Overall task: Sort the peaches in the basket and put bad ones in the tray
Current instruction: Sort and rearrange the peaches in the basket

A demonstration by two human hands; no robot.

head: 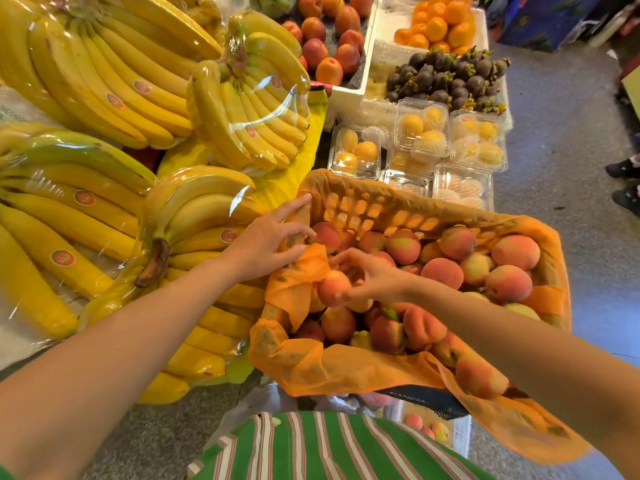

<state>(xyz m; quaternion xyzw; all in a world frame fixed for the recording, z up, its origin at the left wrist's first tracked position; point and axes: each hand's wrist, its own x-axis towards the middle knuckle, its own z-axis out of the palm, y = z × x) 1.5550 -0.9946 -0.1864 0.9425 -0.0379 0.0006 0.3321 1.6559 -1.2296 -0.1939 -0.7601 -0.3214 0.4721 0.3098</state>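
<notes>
A basket point(367, 206) lined with orange mesh cloth point(346, 368) holds several pink-orange peaches point(509, 282). My right hand point(370, 275) grips one peach point(332, 287) at the basket's left side, fingers curled round it. My left hand point(270, 237) reaches onto the basket's left rim with its fingers spread, touching the orange cloth and a peach point(327, 235) behind it. Below the basket, a white tray point(460, 433) with a few peaches point(414, 420) shows partly behind the cloth.
Wrapped banana bunches point(114, 98) fill the table to the left. Behind the basket stand clear boxes of yellow fruit point(420, 128), mangosteens point(446, 77), oranges point(440, 22) and nectarines point(332, 36). Grey floor lies to the right, with a person's shoes point(623, 168).
</notes>
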